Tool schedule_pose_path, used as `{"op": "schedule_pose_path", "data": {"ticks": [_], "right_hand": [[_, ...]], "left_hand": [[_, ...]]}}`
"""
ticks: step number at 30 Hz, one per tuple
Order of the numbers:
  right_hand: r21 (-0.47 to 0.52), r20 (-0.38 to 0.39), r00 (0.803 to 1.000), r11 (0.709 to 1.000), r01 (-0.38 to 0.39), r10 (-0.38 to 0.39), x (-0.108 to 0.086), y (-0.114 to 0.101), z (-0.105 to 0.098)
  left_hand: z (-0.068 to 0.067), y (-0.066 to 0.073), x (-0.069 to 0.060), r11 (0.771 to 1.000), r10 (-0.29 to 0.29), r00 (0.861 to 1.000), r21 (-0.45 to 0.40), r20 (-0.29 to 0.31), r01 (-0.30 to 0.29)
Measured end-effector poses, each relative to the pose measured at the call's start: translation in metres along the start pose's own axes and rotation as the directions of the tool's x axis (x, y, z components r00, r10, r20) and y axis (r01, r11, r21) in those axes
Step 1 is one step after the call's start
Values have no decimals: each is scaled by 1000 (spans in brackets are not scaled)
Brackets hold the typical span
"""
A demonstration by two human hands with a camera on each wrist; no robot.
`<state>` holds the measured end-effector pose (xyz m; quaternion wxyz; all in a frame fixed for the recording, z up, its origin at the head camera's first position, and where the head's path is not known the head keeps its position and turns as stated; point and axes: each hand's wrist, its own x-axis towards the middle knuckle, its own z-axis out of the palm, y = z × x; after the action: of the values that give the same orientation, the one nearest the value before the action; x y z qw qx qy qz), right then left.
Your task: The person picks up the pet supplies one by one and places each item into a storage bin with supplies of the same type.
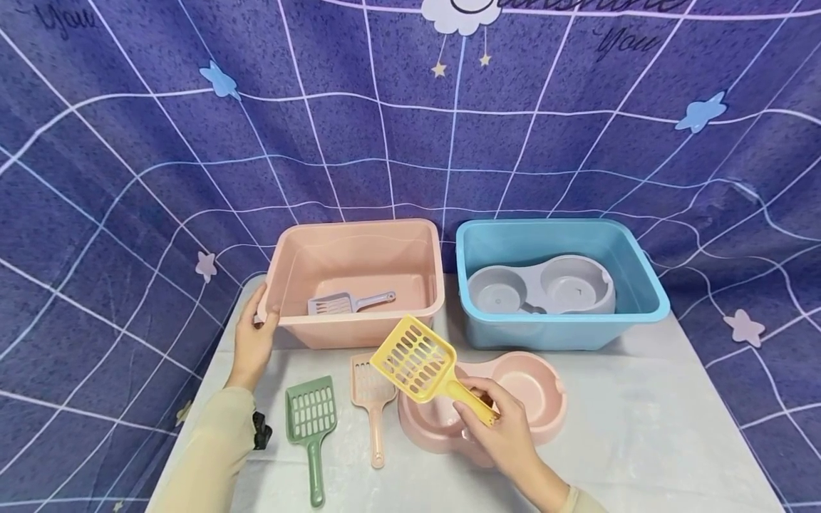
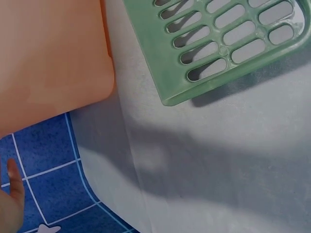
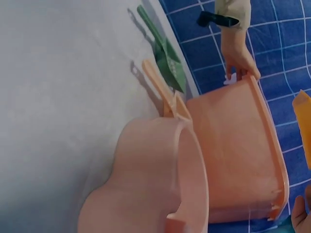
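My right hand (image 1: 500, 431) grips the handle of a yellow litter scoop (image 1: 455, 390), its slotted head pointing up and left above a pink double pet bowl (image 1: 553, 420). At the left front corner of the pink litter box (image 1: 359, 249), my left hand (image 1: 251, 343) holds the rim, seen also in the right wrist view. A pale lilac litter scoop (image 1: 372, 300) lies inside that box. On the table before it are a peach litter scoop (image 1: 376, 438) and a green litter scoop (image 1: 314, 463). The left wrist view shows the green scoop's slotted head up close.
A blue litter box (image 1: 539, 335) stands to the right of the pink one, with a grey double pet bowl (image 1: 535, 274) inside. Both boxes stand near the back edge of the white-covered table (image 1: 654, 427). A blue gridded curtain (image 1: 410, 135) hangs behind and at both sides.
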<state>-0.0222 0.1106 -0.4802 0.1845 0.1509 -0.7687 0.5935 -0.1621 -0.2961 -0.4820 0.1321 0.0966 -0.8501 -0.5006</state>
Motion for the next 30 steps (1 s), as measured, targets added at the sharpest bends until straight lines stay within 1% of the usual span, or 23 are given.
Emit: {"op": "schedule_pose_path", "data": {"ticks": [4, 11, 15, 23, 30], "right_hand": [[7, 9, 1000, 1000, 11, -11, 6, -5, 8], [-9, 35, 999, 999, 33, -33, 16, -8, 14], [-25, 47, 997, 998, 61, -60, 22, -7, 16], [-47, 60, 995, 996, 78, -75, 35, -11, 17], [-79, 76, 996, 996, 48, -42, 51, -14, 22]], "left_hand": [[-1, -1, 1, 1000, 18, 1000, 19, -2, -18], [-4, -1, 3, 997, 58, 997, 53, 40, -60], [-4, -3, 4, 996, 59, 998, 59, 30, -61], [-1, -7, 1, 999, 30, 999, 12, 16, -31], [-4, -3, 3, 999, 36, 999, -10, 39, -36]]}}
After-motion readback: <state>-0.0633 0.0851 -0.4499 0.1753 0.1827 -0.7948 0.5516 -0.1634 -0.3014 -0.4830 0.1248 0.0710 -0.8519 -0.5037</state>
